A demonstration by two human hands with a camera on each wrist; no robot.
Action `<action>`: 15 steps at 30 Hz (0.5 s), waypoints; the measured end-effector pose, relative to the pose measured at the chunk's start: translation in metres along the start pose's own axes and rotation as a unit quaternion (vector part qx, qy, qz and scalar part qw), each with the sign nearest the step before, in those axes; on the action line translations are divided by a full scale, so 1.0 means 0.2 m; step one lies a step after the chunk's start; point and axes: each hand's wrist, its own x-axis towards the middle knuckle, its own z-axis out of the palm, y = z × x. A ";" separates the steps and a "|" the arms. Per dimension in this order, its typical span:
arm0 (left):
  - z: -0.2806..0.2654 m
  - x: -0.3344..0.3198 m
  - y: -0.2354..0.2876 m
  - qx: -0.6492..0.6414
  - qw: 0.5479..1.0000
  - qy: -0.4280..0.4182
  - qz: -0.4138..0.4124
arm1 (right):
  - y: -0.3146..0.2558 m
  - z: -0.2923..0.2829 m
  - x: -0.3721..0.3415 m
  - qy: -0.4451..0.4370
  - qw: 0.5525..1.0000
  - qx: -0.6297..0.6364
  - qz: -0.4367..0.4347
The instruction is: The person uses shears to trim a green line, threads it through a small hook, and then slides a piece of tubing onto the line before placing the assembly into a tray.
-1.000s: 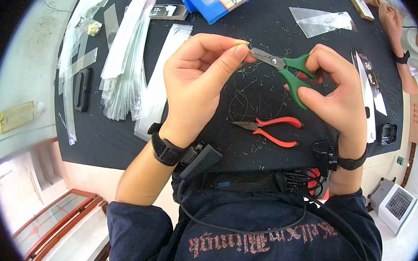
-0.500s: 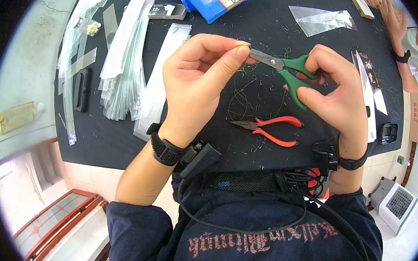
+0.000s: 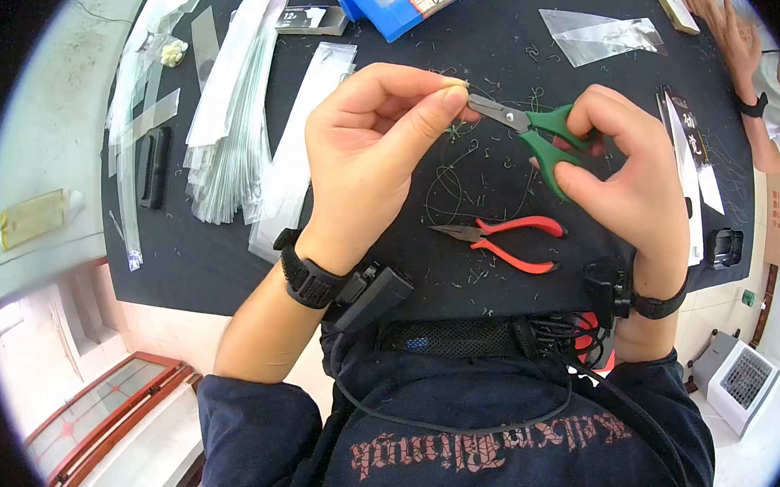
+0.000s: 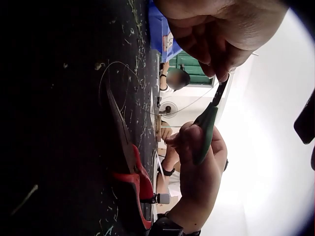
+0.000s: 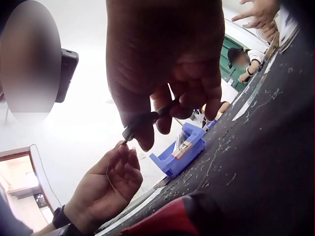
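My left hand (image 3: 382,139) is raised over the black table, thumb and index finger pinching something tiny. A thin line (image 5: 109,174) trails from these fingertips in the right wrist view; the pinched end is hidden. My right hand (image 3: 632,169) holds green-handled scissors (image 3: 510,116), thumb in one loop and fingers in the other. Their blade tips point left, right at the left fingertips, and look nearly closed. Below the scissors, needle-nose pliers (image 3: 512,259) with red handles lie on the table, beside a loose coil of thin line (image 3: 446,193).
A blue bin (image 3: 399,14) marked 69 stands at the back. Long clear plastic sleeves (image 3: 236,146) cover the left side, near a black bar (image 3: 156,168). Small hooks and green clippings are scattered about. Another person's hands (image 3: 736,42) are at the far right.
My hands stay almost still; the scissors' loops have drawn slightly closer together. The other person's hand at the right has lifted and spread its fingers.
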 end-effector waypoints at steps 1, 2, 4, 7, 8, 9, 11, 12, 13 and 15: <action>0.00 0.00 0.00 0.000 1.000 0.000 0.000 | 0.00 0.00 0.00 -0.002 1.000 -0.002 -0.001; -0.01 0.00 0.00 0.008 1.000 -0.002 -0.004 | 0.00 0.00 0.00 -0.002 1.000 -0.002 0.000; -0.01 0.00 0.00 0.015 1.000 -0.004 -0.007 | 0.00 0.00 0.00 0.003 1.000 0.001 -0.006; -0.01 0.00 0.00 -0.006 1.000 -0.007 -0.003 | 0.00 0.01 0.00 0.004 1.000 0.010 -0.002; -0.01 0.00 0.00 -0.015 1.000 -0.007 -0.003 | 0.00 0.01 0.00 0.004 1.000 0.010 -0.001; -0.01 0.00 0.00 -0.025 1.000 -0.006 -0.004 | 0.00 0.01 0.00 0.005 1.000 0.010 -0.002; -0.01 0.00 0.00 -0.029 1.000 -0.005 -0.003 | 0.00 0.01 0.00 0.005 1.000 0.009 -0.003; -0.01 0.00 0.00 -0.034 0.999 -0.004 -0.002 | 0.00 0.01 0.00 0.004 1.000 0.010 0.000; -0.01 0.00 0.00 -0.034 0.999 -0.004 -0.002 | -0.01 0.01 0.00 0.002 1.000 0.011 0.004; -0.01 0.01 0.00 -0.028 1.000 -0.002 -0.001 | -0.01 0.01 0.00 0.003 1.000 0.011 0.003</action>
